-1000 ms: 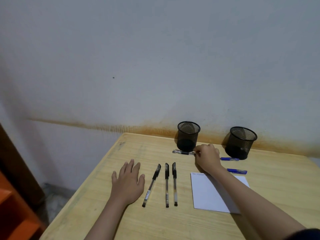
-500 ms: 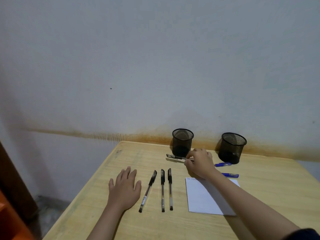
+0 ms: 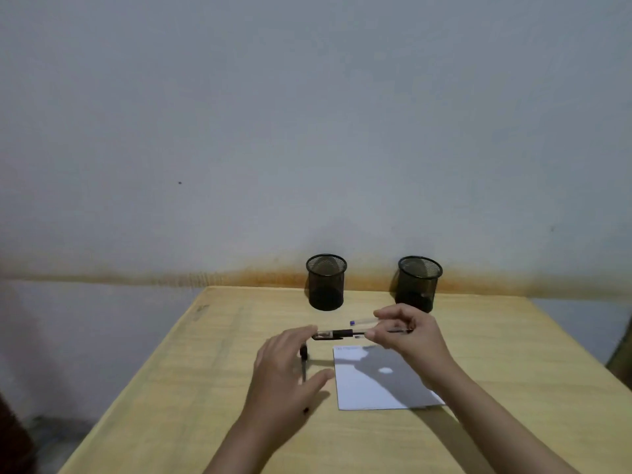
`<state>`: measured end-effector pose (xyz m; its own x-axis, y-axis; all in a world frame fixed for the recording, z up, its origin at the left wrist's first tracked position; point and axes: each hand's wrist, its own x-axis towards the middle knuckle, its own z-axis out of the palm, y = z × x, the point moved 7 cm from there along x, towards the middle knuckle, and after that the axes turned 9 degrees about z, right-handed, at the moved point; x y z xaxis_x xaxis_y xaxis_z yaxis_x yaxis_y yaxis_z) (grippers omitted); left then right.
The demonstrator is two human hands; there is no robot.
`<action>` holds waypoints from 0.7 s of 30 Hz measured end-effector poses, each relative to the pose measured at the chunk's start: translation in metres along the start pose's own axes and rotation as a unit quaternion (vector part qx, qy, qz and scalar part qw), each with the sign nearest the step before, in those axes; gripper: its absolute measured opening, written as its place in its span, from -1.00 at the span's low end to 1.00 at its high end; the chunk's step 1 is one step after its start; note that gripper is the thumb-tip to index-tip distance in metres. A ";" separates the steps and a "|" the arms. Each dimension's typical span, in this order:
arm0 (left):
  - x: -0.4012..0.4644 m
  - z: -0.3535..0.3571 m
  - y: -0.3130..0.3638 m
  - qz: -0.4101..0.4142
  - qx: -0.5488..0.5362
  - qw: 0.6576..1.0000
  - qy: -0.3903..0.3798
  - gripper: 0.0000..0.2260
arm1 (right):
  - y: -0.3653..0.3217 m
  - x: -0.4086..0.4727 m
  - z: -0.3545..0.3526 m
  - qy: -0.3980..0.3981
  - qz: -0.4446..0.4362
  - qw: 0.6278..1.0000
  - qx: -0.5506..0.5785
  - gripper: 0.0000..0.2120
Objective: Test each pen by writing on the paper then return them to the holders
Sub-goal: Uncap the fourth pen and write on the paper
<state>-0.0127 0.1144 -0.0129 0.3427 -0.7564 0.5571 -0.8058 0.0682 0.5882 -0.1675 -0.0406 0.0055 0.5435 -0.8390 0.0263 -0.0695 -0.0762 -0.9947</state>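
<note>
right hand (image 3: 407, 333) fingers pinch black pen (image 3: 337, 334); left hand (image 3: 285, 371) open, hiding table pens (image 3: 303, 362).

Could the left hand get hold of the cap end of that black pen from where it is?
Probably yes. The left hand is open, its fingertips right beside the cap end of the black pen, which the right hand holds level above the table. Nothing lies between them.
</note>
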 end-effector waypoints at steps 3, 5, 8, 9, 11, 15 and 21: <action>0.011 0.022 0.023 -0.003 -0.055 0.998 0.003 -0.67 | 0.010 -0.003 -0.018 0.047 0.040 0.993 0.096 -0.78; 0.018 0.035 0.031 -0.015 -0.059 0.998 -0.003 -0.76 | 0.018 -0.002 -0.028 0.073 0.055 0.984 0.154 -0.84; 0.027 0.055 0.048 0.013 -0.046 0.999 -0.024 -0.87 | 0.027 -0.001 -0.035 0.087 0.063 0.975 0.195 -0.94; 0.029 0.061 0.052 0.017 -0.043 0.998 -0.031 -0.88 | 0.029 -0.001 -0.035 0.084 0.067 0.973 0.204 -0.89; 0.031 0.069 0.056 0.014 -0.047 0.998 -0.036 -0.89 | 0.033 0.000 -0.032 0.068 0.072 0.978 0.182 -0.81; 0.030 0.082 0.066 0.011 -0.042 0.997 -0.065 -0.90 | 0.041 0.003 -0.025 0.049 0.086 0.986 0.135 -0.72; 0.034 0.093 0.071 -0.016 -0.017 0.993 -0.116 -0.76 | 0.051 0.020 -0.027 0.079 0.143 0.980 0.116 -0.63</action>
<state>-0.1030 0.0332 -0.0065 0.2445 -0.8881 0.3893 -0.7776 0.0603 0.6258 -0.1830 -0.0755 -0.0421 0.3923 -0.8822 -0.2603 0.0016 0.2837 -0.9589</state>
